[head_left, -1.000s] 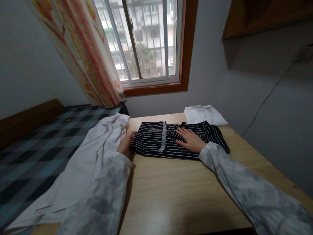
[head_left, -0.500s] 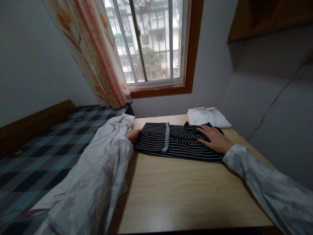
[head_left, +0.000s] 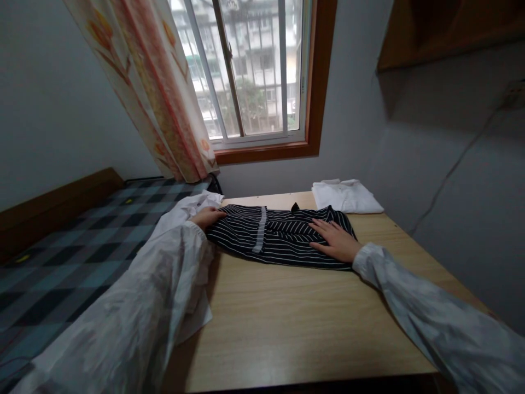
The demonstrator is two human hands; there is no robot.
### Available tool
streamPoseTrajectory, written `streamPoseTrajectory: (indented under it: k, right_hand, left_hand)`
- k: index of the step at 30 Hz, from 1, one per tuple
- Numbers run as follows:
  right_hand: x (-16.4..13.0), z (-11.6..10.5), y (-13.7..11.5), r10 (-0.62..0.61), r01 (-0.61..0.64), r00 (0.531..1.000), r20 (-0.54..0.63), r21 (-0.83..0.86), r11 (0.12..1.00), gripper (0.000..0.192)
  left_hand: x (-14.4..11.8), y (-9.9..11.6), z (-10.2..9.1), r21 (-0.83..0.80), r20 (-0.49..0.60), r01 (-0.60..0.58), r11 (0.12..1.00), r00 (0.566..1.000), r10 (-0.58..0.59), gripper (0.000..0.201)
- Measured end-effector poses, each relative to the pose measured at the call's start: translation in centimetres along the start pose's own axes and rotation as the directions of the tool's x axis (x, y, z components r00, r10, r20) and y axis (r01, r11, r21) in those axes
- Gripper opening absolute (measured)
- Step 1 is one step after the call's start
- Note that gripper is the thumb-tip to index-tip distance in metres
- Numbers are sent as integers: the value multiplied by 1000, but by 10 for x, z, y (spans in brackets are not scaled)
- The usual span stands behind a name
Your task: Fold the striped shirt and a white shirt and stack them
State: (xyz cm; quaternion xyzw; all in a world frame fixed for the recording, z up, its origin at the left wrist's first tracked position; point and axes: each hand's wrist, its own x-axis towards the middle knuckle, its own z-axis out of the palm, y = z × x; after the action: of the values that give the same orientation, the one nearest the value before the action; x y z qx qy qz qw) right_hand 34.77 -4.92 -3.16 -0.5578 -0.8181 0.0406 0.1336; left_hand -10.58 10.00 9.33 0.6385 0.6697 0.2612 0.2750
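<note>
A black garment with white stripes (head_left: 283,254) lies folded in a long shape on the wooden table (head_left: 311,328), with a grey band across its left part. My left hand (head_left: 208,217) grips the garment's left end, fingers closed on its edge. My right hand (head_left: 338,241) rests flat on the garment's right part, fingers spread. Just behind my left hand, a white shirt (head_left: 192,202) hangs over the table's left edge, partly hidden by my sleeve. A folded white garment (head_left: 346,197) lies at the table's back right corner.
To the left stands a bed with a checked sheet (head_left: 90,241) and a wooden headboard (head_left: 61,194). A flowered curtain (head_left: 159,98) hangs beside the window (head_left: 258,71). A wooden shelf (head_left: 447,38) juts from the right wall, with a cable (head_left: 455,164) below it.
The striped garment has slid left along the table, its left end now over the table's edge area. Both my hands have moved left with it.
</note>
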Motion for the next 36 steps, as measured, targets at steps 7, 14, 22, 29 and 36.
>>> streamPoseTrajectory:
  k: [7, 14, 22, 29, 36]
  right_hand:
    - [30, 12, -27, -19, 18, 1000, 22, 32, 999, 81]
    - [30, 4, -18, 9, 59, 987, -163, 406, 912, 67]
    - [36, -8, -21, 374, -35, 907, -194, 850, 525, 63]
    - [42, -9, 5, 506, -161, 862, 6, 951, 263, 63]
    - [62, -1, 12, 517, -201, 855, -39, 894, 401, 40]
  left_hand:
    - [3, 37, -33, 35, -27, -102, 994, 994, 103, 31]
    - [-10, 127, 17, -83, 122, -340, 937, 929, 349, 27]
    - [-48, 197, 111, 4, 408, -576, 817, 747, 525, 23]
    - [-77, 164, 188, -65, 616, -554, 830, 633, 470, 30]
    - [-109, 110, 174, -289, 631, -693, 661, 382, 676, 45]
